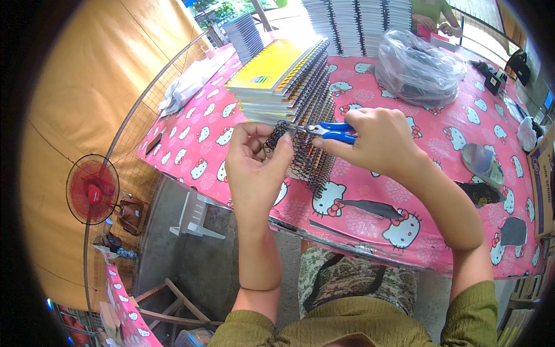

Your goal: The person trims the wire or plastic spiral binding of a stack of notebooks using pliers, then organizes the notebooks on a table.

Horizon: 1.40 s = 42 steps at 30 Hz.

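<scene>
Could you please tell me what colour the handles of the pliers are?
The pliers' handles are blue, best seen in the head view.

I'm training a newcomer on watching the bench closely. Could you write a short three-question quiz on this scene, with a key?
1. What are the fingers of the left hand holding, while the right hand grips the blue-handled pliers?
2. True or false: the stack of yellow-topped notebooks stands to the left of the clear plastic bag.
3. Where is the red fan in the picture?
A) Right of the main pink-covered table
B) Left of it
C) On top of it

Key:
1. Dark wire coil
2. True
3. B
</scene>
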{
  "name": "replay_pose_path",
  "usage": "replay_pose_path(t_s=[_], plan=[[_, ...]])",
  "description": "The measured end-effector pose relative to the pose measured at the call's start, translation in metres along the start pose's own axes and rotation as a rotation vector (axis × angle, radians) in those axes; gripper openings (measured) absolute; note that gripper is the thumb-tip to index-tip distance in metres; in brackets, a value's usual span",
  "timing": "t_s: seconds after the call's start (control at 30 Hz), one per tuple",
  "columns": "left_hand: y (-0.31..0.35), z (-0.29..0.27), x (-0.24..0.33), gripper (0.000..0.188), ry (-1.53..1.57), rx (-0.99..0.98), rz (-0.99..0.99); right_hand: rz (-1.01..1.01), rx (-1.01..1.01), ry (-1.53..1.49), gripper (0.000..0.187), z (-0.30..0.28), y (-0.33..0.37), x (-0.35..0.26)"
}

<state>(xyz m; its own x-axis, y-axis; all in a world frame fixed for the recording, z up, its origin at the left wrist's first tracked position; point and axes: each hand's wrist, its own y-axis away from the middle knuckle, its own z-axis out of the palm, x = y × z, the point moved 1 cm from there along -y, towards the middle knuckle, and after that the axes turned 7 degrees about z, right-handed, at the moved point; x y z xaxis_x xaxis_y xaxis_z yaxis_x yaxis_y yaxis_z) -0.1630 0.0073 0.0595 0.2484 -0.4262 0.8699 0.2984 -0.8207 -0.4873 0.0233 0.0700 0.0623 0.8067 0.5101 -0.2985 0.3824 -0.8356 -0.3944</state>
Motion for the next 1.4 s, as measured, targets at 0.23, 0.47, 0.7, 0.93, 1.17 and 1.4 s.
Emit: replay_pose_path(t_s=[0.23, 0.47, 0.7, 0.93, 1.17, 1.4], plan=[[0.007, 0.012, 0.007, 0.032, -0.037, -0.006, -0.015, -0.314, 0.578, 0.062, 0.057, 0.015, 0.003, 0.022], [0.003, 0.002, -0.01, 0.032, -0.048, -0.02, 0.009, 0.073, -0.157, -0.036, 0.061, 0.004, 0.003, 0.004], [0.012, 0.009, -0.004, 0.031, 0.062, -0.01, -0.097, -0.248, 0.462, 0.07, 0.061, 0.023, 0.014, 0.022], [0.008, 0.0, -0.02, 0.036, 0.015, 0.008, -0.104, 0.076, -0.171, -0.008, 0.058, 0.014, 0.007, 0.006], [0.014, 0.004, -0.015, 0.038, 0.033, -0.023, -0.151, -0.311, 0.535, -0.011, 0.06, 0.038, 0.011, 0.027], [0.011, -0.003, -0.028, 0.036, 0.027, -0.013, -0.103, 0.021, -0.051, -0.028, 0.06, 0.034, 0.015, 0.015]])
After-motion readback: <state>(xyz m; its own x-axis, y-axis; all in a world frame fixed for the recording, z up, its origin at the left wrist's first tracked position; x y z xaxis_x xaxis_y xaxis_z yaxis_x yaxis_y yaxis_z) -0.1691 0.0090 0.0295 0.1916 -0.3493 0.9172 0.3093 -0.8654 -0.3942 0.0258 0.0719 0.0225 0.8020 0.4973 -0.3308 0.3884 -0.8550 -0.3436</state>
